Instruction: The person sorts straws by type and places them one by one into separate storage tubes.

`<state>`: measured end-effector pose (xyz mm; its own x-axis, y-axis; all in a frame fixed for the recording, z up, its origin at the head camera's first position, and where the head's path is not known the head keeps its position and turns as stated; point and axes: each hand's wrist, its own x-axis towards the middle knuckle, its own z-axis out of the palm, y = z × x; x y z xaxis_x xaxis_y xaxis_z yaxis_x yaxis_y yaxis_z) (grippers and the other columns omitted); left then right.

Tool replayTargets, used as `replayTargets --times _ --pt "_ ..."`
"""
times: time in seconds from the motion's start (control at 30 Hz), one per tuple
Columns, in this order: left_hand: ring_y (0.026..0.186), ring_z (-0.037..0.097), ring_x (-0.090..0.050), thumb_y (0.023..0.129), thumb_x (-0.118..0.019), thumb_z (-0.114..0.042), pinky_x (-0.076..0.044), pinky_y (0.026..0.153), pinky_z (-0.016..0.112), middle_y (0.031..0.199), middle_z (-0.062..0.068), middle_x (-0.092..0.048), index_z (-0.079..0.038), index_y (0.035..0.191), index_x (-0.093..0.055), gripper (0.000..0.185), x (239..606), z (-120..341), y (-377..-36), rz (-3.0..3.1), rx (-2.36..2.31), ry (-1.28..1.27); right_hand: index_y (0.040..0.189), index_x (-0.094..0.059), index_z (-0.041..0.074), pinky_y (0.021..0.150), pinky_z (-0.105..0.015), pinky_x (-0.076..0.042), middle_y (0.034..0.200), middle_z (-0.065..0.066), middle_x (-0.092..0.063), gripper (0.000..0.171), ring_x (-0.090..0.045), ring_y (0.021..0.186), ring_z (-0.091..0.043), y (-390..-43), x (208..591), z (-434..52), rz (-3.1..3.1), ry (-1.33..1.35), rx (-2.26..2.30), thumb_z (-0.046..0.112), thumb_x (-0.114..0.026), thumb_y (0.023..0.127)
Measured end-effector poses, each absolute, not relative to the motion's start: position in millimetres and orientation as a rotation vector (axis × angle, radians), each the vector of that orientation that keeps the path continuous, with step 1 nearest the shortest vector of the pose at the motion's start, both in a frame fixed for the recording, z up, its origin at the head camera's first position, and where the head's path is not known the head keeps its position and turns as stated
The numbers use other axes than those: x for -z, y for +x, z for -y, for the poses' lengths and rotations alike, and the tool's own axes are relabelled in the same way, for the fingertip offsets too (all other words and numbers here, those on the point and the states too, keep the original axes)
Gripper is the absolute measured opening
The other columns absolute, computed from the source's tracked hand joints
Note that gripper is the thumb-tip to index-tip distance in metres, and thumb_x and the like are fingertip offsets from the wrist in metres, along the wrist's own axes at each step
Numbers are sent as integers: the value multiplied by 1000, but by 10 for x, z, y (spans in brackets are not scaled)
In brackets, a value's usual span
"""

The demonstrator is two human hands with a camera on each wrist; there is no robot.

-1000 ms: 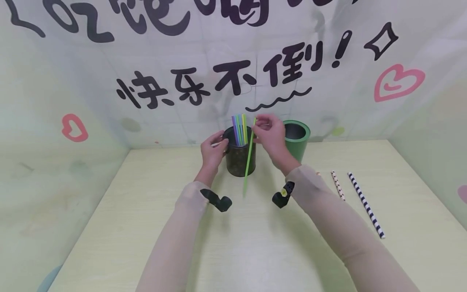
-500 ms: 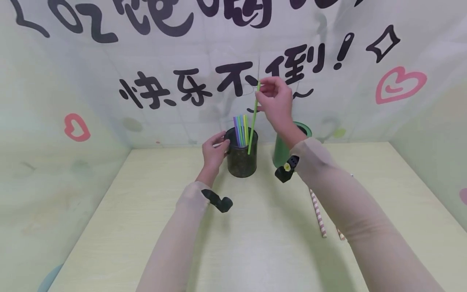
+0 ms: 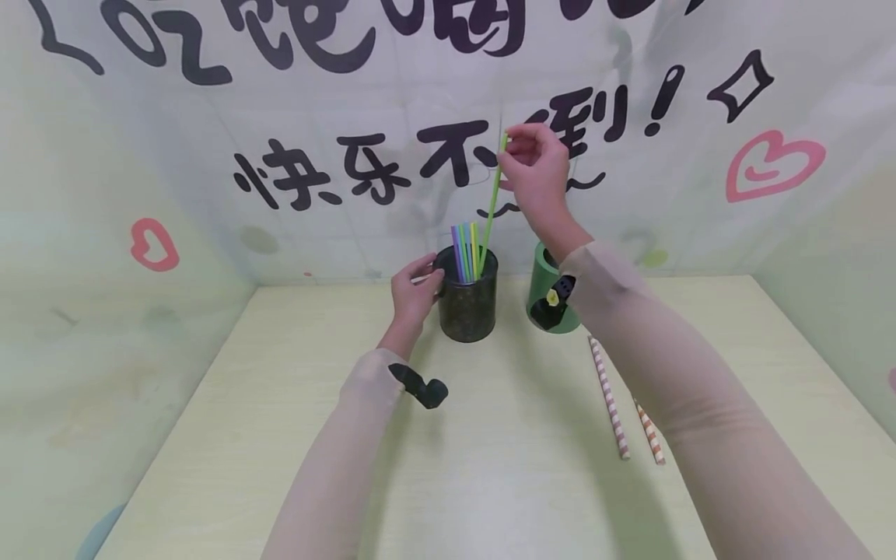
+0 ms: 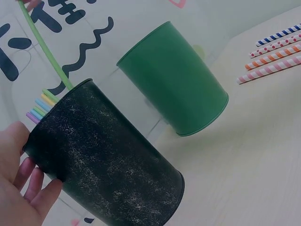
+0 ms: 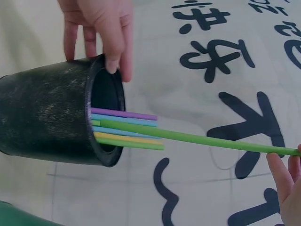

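My left hand [image 3: 414,292] holds a black cup [image 3: 467,311] at its left rim, which stands upright on the table. Several plastic straws [image 5: 136,116] in purple, blue, yellow and green rise from its mouth. Above and to the right, my right hand [image 3: 537,167] pinches a long green straw [image 3: 494,198] near its top end. That straw slants down, and its lower end is at the cup's mouth, just behind the near rim in the left wrist view. Right of the black cup stands a green cup [image 4: 174,80], partly covered by the right sleeve and wrist camera in the head view.
On the table's right side lie a pink-striped straw [image 3: 609,397] and an orange-striped straw [image 3: 649,432]. The left wrist view also shows a blue-striped straw [image 4: 280,34] and a red-dotted straw [image 4: 275,46]. A printed cloth [image 3: 392,93] hangs behind.
My right hand has risen with the green straw, from in front of the black cup to above it, bringing the straw's lower end up to the mouth. The left hand stays on the cup.
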<state>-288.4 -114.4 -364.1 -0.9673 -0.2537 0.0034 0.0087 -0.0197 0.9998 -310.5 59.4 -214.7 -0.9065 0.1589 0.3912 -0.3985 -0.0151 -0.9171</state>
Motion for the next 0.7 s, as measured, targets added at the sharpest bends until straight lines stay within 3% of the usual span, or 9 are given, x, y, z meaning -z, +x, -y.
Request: replayTargets --times 0.7 --pt "86 20 -58 85 -63 -9 -55 73 35 105 10 -54 -11 120 -62 35 3647 1149 -2871 2088 2071 245 108 -56 0 69 -35 -56 89 -6 -55 24 -54 80 -14 -3256 2808 -522 2115 164 -1878 -2 -60 84"
